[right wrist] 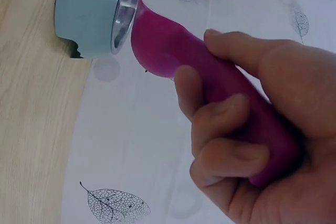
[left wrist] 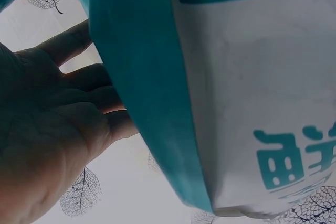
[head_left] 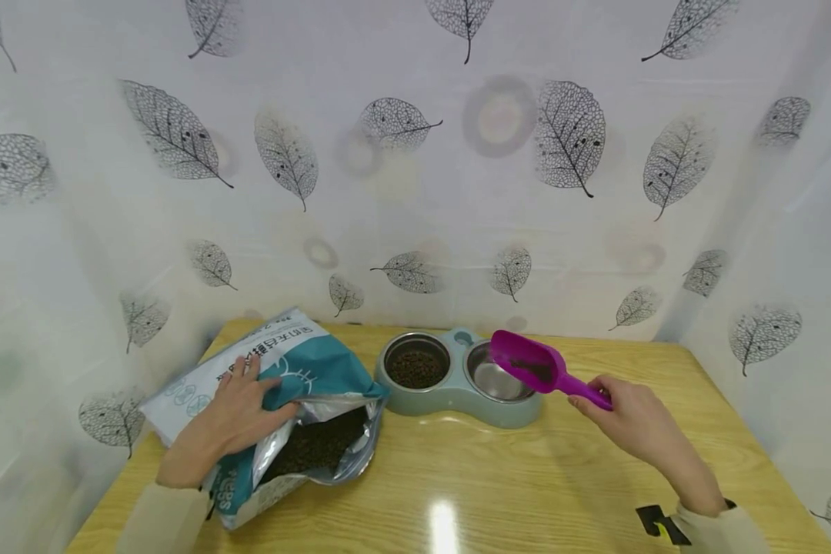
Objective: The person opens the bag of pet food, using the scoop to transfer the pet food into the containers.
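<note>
My right hand (head_left: 640,419) grips the handle of a magenta scoop (head_left: 529,362), fingers curled round it in the right wrist view. A little brown kibble lies in the scoop, which is above the right bowl (head_left: 495,378) of a pale blue double feeder (head_left: 450,402). That bowl shows bare metal where visible; the left bowl (head_left: 417,362) holds kibble. With fingers spread, my left hand (head_left: 242,412) rests on a teal and white pet food bag (head_left: 332,358). The bag lies on its side, its mouth open towards me with kibble (head_left: 318,445) inside.
The wooden table (head_left: 512,492) carries the bag at the left and the feeder near its back edge. Behind and at both sides hangs a white curtain (head_left: 402,208) printed with dark leaves.
</note>
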`<state>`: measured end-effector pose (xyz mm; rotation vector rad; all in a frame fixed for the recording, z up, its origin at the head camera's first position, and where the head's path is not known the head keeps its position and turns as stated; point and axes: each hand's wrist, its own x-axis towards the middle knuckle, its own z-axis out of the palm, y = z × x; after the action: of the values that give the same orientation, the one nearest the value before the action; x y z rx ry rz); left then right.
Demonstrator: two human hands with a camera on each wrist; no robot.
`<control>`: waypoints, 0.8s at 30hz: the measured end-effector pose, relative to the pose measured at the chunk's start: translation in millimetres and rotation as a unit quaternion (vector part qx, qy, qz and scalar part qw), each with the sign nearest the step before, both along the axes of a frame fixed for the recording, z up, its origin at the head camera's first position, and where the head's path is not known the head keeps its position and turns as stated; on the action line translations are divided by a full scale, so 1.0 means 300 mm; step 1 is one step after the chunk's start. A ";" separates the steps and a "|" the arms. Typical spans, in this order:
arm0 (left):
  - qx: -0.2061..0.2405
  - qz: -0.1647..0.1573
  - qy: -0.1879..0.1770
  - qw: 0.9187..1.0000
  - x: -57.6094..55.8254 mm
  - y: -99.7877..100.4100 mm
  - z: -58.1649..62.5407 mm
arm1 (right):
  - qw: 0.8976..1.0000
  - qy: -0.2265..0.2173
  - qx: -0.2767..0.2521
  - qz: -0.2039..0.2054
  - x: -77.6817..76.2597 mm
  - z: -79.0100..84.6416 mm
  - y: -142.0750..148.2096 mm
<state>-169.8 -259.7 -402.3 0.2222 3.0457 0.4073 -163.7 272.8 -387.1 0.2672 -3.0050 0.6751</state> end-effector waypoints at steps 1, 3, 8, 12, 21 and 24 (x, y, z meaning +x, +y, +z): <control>0.000 0.000 0.000 1.000 0.000 0.000 0.000 | 1.000 0.005 0.004 -0.003 0.000 -0.002 0.000; -0.001 0.000 -0.001 1.000 0.000 -0.001 -0.001 | 1.000 0.021 0.015 -0.005 0.001 -0.005 -0.002; 0.001 0.001 -0.003 1.000 -0.001 -0.002 -0.002 | 0.997 0.062 0.041 -0.005 -0.004 -0.011 -0.019; 0.001 0.001 -0.002 1.000 -0.002 -0.003 -0.003 | 0.995 0.089 0.055 -0.004 -0.011 -0.017 -0.035; 0.001 0.001 -0.001 1.000 -0.002 -0.004 -0.002 | 0.976 0.199 0.091 0.006 -0.012 -0.049 -0.073; 0.002 0.001 -0.002 1.000 -0.001 -0.005 -0.004 | 0.965 0.243 0.098 0.011 -0.012 -0.064 -0.079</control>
<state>-170.2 -261.1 -403.5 0.2190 3.0422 0.4121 -167.2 249.2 -406.5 0.4070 -2.5921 0.2567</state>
